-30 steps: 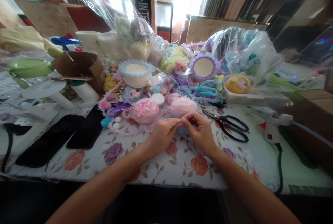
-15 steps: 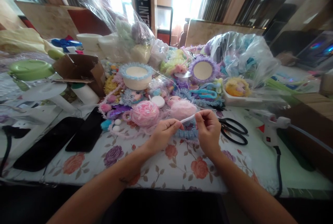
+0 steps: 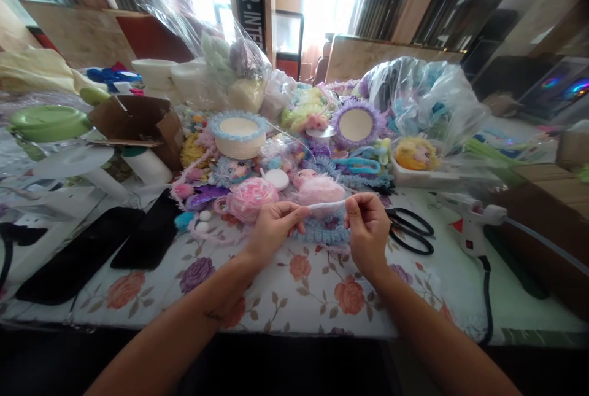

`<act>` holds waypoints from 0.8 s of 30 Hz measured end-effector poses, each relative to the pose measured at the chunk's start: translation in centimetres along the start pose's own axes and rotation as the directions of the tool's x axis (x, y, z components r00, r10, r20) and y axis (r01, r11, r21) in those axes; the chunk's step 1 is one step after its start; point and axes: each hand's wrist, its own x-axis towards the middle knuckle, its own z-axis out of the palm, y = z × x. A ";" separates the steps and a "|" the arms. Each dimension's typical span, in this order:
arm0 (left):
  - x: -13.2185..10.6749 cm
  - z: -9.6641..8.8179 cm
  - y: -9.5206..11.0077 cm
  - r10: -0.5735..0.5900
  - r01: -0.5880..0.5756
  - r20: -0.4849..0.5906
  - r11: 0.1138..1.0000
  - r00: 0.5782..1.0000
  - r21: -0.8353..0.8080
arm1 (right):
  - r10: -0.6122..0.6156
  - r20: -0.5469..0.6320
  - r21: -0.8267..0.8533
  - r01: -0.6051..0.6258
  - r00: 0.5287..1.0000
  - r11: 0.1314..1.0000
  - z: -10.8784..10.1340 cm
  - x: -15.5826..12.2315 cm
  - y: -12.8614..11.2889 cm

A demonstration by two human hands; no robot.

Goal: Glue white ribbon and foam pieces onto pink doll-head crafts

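Note:
My left hand (image 3: 272, 228) and my right hand (image 3: 368, 231) each pinch one end of a thin white strip (image 3: 327, 204), stretched level between them above the flowered tablecloth (image 3: 317, 285). Under the strip lies a piece of blue ruffled lace (image 3: 324, 233). Just behind it sit a fluffy pink pompom (image 3: 321, 190) and a pink-and-white yarn ball (image 3: 251, 196). Both hands are closed in a pinch on the strip.
Black scissors (image 3: 409, 233) lie right of my right hand, a white glue gun (image 3: 476, 227) with a black cord farther right. Two black phones (image 3: 147, 236) lie at left. Lace-trimmed round boxes (image 3: 239, 134), doll heads, plastic bags and a cardboard box (image 3: 138, 123) crowd the back.
My hands were together at the table; they have drawn apart and risen a little, pulling the white strip out taut between them. The left hand moved left.

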 end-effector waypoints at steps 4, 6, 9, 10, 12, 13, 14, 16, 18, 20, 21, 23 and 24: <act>0.0 -0.2 0.2 0.072 -0.074 0.037 0.995 0.997 0.072 | 0.024 -0.014 0.049 -0.023 1.000 0.999 -0.1 0.5 -0.2; -0.2 -0.2 0.3 0.165 -0.172 0.052 0.971 0.985 0.167 | 0.017 -0.004 0.072 -0.017 1.000 0.997 -0.1 0.6 -0.4; -0.3 0.0 0.0 0.279 -0.298 0.111 0.920 0.954 0.254 | 0.019 0.103 0.051 -0.025 0.995 0.998 0.0 0.3 -0.7; -0.4 0.1 -0.2 0.292 -0.319 0.137 0.912 0.946 0.257 | 0.022 0.170 0.019 -0.026 0.985 0.999 0.1 0.2 -0.7; -0.4 0.2 -0.6 0.293 -0.331 0.177 0.909 0.940 0.252 | 0.027 0.309 -0.063 -0.008 0.951 0.998 0.2 0.0 -0.7; -0.3 0.3 -0.8 0.290 -0.331 0.183 0.909 0.939 0.255 | 0.025 0.359 -0.101 0.012 0.933 0.995 0.3 -0.1 -0.7; -0.3 0.3 -0.9 0.290 -0.330 0.180 0.906 0.940 0.264 | 0.022 0.386 -0.134 0.032 0.922 0.991 0.3 -0.2 -0.6; -0.2 0.3 -1.0 0.292 -0.328 0.160 0.896 0.943 0.299 | 0.016 0.387 -0.188 0.062 0.922 0.980 0.5 -0.3 -0.5; -0.2 0.3 -0.8 0.281 -0.309 0.131 0.890 0.951 0.336 | -0.023 0.366 -0.222 0.111 0.931 0.969 0.6 -0.4 -0.3; -0.3 0.4 -0.6 0.252 -0.271 0.099 0.896 0.963 0.352 | -0.099 0.362 -0.233 0.193 0.927 0.953 0.7 -0.6 0.0; -0.4 0.4 -0.4 0.236 -0.251 0.088 0.903 0.968 0.348 | -0.146 0.365 -0.228 0.241 0.919 0.943 0.7 -0.7 0.1; -0.5 0.5 -0.1 0.199 -0.219 0.094 0.922 0.975 0.319 | -0.239 0.366 -0.210 0.330 0.899 0.920 0.6 -0.9 0.3; -0.6 0.5 0.0 0.179 -0.205 0.111 0.931 0.978 0.303 | -0.279 0.360 -0.202 0.367 0.890 0.908 0.5 -0.9 0.4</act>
